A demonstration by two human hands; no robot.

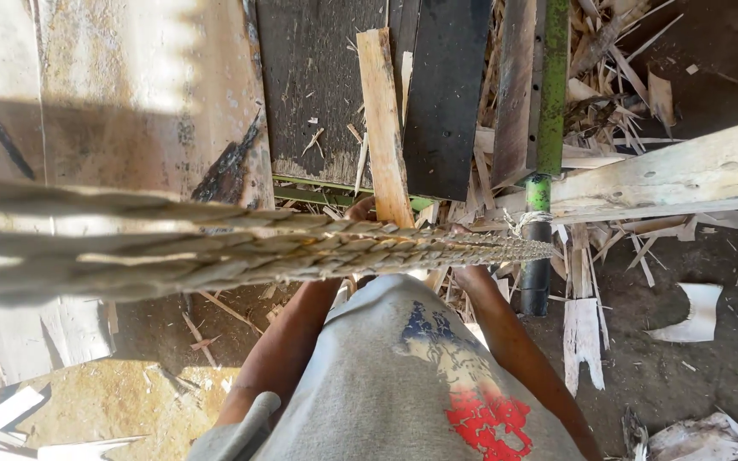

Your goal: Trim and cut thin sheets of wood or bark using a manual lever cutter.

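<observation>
While thick braided straw-coloured ropes (pixel 241 248) cross the view, both hands (pixel 365 209) meet a pale, narrow wooden plank (pixel 383 128) at twelve o'clock; their grip cannot be told. Splintered offcuts (pixel 608 60) litter the floor, unsorted.

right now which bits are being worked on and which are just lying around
In hand:
- pale wooden plank, with the left hand at its near end
- right hand, mostly hidden behind the ropes

Lying about:
- braided ropes
- green and black pole
- dark boards
- wood scraps

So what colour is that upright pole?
Green above, black below; head view shows it.
</observation>
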